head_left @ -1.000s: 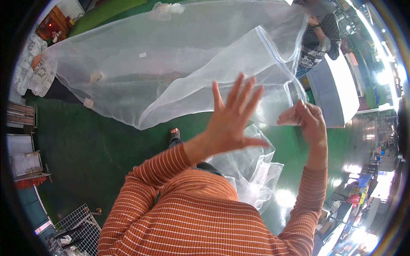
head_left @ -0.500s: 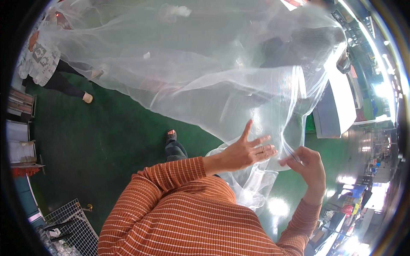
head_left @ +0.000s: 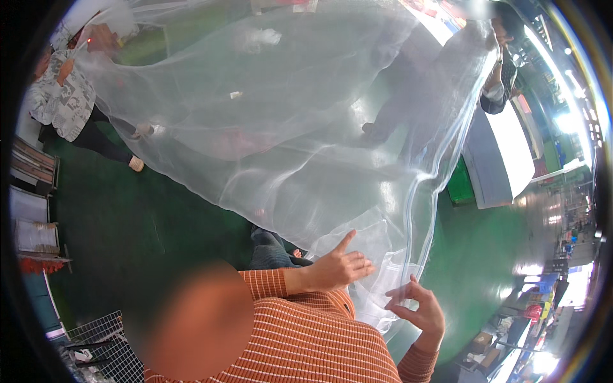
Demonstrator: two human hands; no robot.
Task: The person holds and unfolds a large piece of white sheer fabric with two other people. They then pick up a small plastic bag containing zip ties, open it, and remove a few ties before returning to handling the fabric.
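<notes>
A large sheet of sheer white netting [head_left: 294, 185] spreads in front of me, with a denser banded edge [head_left: 412, 214] running down its right side toward my waist. My left hand [head_left: 341, 267] is open against the gathered lower part of the netting, thumb raised and fingers stretched toward the right. At the banded edge, my right hand [head_left: 418, 305] has its fingers loosely curved, with a gap between thumb and fingertips. Netting lies at those fingertips without a visible grip. Bunched folds [head_left: 370, 303] hang between my hands and my body.
One person [head_left: 67, 102] stands at the far left beside the netting. Another person [head_left: 501, 70] holds it up at the far right, near a white-topped table [head_left: 501, 156] and a green bin [head_left: 460, 182]. A wire grid [head_left: 112, 345] stands at lower left. The floor [head_left: 153, 223] is green.
Both my hands have moved down and left, nearer my body. My right fingers have parted from their pinch on the banded edge. The netting has spread lower, and the person at right shows more clearly.
</notes>
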